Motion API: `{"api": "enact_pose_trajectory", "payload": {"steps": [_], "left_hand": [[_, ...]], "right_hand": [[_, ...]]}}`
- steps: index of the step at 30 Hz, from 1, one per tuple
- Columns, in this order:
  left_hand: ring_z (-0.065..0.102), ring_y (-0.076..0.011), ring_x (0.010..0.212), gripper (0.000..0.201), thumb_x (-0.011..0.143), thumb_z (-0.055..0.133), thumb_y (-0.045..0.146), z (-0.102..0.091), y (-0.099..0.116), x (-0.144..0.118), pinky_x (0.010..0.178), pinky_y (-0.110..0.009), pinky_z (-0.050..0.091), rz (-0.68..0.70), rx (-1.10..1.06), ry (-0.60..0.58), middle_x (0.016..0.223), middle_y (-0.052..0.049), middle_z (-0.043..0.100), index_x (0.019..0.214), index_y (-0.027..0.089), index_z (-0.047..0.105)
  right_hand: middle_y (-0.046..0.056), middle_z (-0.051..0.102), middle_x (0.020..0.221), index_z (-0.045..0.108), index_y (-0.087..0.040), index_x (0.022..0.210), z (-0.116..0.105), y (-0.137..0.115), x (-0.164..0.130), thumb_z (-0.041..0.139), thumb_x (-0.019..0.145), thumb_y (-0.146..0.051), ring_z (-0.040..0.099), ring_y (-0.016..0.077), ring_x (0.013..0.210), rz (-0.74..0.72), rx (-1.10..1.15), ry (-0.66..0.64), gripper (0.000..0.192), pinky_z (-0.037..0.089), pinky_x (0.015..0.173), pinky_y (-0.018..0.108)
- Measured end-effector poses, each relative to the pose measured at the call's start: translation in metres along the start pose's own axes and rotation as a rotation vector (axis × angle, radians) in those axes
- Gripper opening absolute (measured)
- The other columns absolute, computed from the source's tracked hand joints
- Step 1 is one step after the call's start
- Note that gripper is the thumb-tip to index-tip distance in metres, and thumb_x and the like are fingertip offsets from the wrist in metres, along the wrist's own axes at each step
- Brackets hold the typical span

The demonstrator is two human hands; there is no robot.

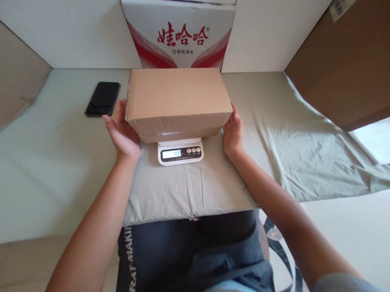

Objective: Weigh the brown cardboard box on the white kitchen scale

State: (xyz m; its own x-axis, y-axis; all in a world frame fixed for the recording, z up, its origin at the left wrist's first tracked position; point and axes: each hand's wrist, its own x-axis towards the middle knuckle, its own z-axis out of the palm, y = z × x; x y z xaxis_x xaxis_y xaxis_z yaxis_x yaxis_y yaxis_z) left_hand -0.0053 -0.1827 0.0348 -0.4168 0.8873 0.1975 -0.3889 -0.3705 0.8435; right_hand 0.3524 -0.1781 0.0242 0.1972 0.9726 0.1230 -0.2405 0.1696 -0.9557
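Bracing a plain cardboard box (178, 99) from both ends, the two hands sit at about nine and three o'clock of it. The left hand (123, 134) lies flat against the box's left end, palm turned inward, fingers held together and stretched forward along the side, thumb up near the lower edge. The right hand (233, 133) presses the opposite end in the same way, fingers close together and mostly hidden behind the corner. Neither hand curls under the box. The box rests lengthwise on a small white kitchen scale (180, 151), covering the platform; only the scale's front strip with its lit display and three round buttons shows at six o'clock of the box. The display reads digits too small to be sure of. The scale stands on a grey-green cloth (279, 151) spread over the surface. At ten o'clock from the box a dark phone (103, 98) lies face up, apart from the left hand. At twelve o'clock, just behind the box, stands a white and red carton (180, 34) with printed characters. At two o'clock a large brown carton (349, 61) leans in.
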Motion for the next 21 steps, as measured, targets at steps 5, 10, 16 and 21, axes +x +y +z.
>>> {"api": "enact_pose_trajectory", "payload": {"steps": [5,10,16,21], "left_hand": [[0.050,-0.0467,0.189,0.113,0.101,0.057,0.120,0.0017,0.0009,-0.0017,0.161,-0.065,0.035,0.002,-0.011,0.017,0.192,-0.024,0.063,0.145,0.018,0.080],[0.055,-0.0483,0.186,0.119,0.098,0.056,0.122,0.0021,-0.0009,-0.0034,0.159,-0.066,0.039,0.020,0.010,-0.021,0.190,-0.026,0.064,0.148,0.016,0.077],[0.056,-0.0479,0.185,0.120,0.103,0.049,0.120,0.0050,-0.0015,-0.0038,0.160,-0.067,0.036,0.013,0.009,-0.015,0.189,-0.028,0.064,0.154,0.015,0.072],[0.053,-0.0456,0.188,0.115,0.109,0.046,0.116,0.0037,-0.0003,-0.0012,0.162,-0.065,0.033,-0.010,0.011,-0.016,0.191,-0.026,0.064,0.156,0.016,0.072]], "right_hand": [[0.000,0.060,0.201,0.067,-0.044,0.170,-0.0029,0.0040,0.0037,0.065,0.096,-0.099,0.043,0.0340,0.199,-0.009,-0.018,-0.020,0.092,0.032,0.168,0.065],[0.002,0.060,0.201,0.067,-0.042,0.168,-0.0025,0.0067,0.0045,0.065,0.095,-0.099,0.046,0.0349,0.197,0.002,0.001,-0.012,0.092,0.035,0.166,0.064],[0.001,0.063,0.198,0.070,-0.043,0.165,0.0010,0.0048,0.0036,0.064,0.097,-0.097,0.049,0.0357,0.195,-0.009,-0.021,-0.026,0.087,0.036,0.166,0.067],[0.004,0.065,0.197,0.073,-0.040,0.156,0.0036,0.0010,0.0021,0.068,0.093,-0.096,0.049,0.0398,0.195,0.012,-0.007,-0.022,0.085,0.036,0.166,0.070]]}}
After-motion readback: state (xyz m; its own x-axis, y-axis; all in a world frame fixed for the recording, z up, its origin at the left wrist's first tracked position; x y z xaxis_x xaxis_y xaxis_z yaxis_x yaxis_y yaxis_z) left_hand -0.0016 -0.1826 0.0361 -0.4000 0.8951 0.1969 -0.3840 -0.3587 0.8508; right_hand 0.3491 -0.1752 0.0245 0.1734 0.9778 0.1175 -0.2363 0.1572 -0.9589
